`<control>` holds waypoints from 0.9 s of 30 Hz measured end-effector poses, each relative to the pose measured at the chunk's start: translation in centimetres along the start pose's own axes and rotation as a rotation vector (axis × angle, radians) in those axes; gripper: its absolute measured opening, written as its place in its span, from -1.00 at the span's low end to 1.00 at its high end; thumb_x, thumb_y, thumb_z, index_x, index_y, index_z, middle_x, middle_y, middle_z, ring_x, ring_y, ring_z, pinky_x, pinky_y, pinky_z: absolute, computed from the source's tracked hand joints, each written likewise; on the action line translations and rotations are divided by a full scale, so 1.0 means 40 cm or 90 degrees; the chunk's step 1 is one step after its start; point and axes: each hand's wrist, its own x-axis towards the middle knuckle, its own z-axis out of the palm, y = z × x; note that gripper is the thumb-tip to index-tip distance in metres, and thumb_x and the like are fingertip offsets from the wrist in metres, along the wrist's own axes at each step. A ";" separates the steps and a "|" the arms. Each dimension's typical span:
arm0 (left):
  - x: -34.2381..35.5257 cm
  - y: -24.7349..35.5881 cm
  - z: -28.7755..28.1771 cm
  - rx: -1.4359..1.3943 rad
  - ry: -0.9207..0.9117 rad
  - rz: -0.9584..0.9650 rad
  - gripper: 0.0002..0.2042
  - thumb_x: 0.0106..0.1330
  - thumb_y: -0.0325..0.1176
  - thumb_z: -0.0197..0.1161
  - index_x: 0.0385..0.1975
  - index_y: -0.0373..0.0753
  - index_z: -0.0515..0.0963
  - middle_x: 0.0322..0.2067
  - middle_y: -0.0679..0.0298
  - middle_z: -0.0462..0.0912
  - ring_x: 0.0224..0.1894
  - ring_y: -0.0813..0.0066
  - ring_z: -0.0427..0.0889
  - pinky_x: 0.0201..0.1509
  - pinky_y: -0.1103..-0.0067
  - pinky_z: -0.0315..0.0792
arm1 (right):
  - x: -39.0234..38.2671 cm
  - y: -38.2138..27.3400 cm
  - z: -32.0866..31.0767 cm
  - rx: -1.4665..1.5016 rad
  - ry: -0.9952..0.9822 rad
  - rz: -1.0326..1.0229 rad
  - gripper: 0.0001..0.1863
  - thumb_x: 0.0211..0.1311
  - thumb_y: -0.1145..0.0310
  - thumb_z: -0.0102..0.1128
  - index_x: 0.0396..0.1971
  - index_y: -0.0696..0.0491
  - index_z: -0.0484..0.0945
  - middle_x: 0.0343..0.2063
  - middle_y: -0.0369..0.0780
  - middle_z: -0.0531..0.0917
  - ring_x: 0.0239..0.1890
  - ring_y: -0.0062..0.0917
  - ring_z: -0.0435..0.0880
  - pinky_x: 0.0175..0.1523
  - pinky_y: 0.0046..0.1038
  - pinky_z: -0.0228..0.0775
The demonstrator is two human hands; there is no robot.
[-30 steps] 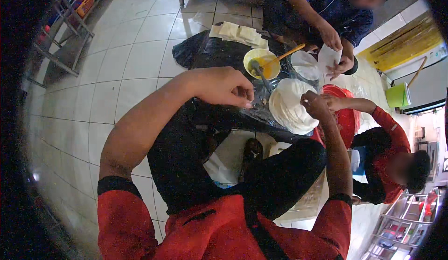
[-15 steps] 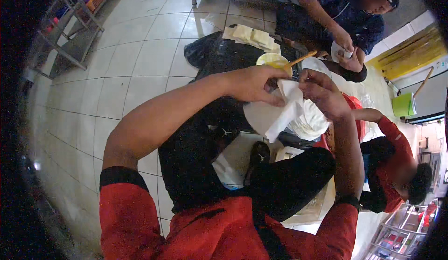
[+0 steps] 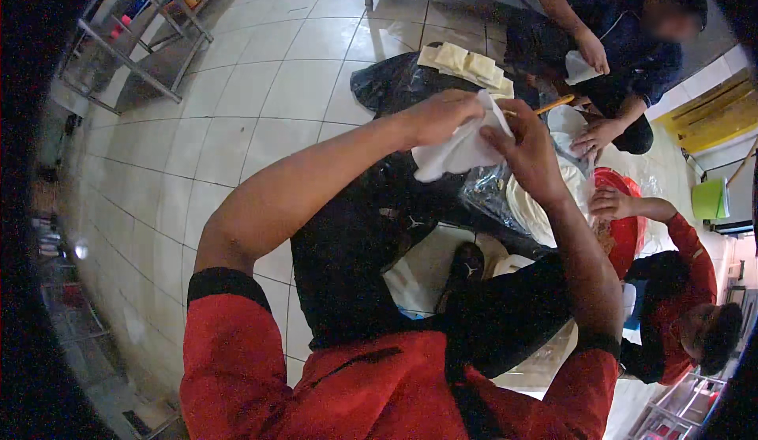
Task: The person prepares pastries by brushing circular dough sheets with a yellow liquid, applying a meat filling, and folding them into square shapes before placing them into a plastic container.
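My left hand (image 3: 446, 116) and my right hand (image 3: 525, 144) pinch a thin white round wrapper (image 3: 446, 156), held up and partly creased above the black plastic sheet (image 3: 383, 80). Below my right hand lies a stack of round white wrappers (image 3: 529, 211), partly hidden by that arm. Behind my hands, a wooden spoon handle (image 3: 557, 104) sticks out; its bowl is mostly hidden. Pale, flat square pieces (image 3: 466, 69) lie piled at the sheet's far end.
A co-worker in dark blue (image 3: 616, 13) at upper right holds a wrapper and reaches to a smaller pile (image 3: 564, 128). Another in red (image 3: 675, 337) has a hand over a red basin (image 3: 628, 242). Metal racks (image 3: 146, 61) stand left, a green bucket (image 3: 709, 201) right.
My empty hands took hold of a wrapper from around the stack and raised it away from me. The co-worker in blue lowered one hand to the pile. The view shifted slightly.
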 end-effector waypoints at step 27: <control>-0.097 -0.161 -0.032 0.053 -0.186 -0.094 -0.66 0.34 -0.13 0.28 -0.11 -0.30 0.62 -0.18 0.01 0.69 -0.05 -0.03 0.66 0.05 0.23 0.52 | 0.076 0.171 -0.017 -0.495 -0.125 -0.189 -0.76 0.26 0.29 0.32 -0.20 0.15 0.68 -0.22 -0.04 0.68 -0.13 -0.11 0.67 0.00 -0.18 0.51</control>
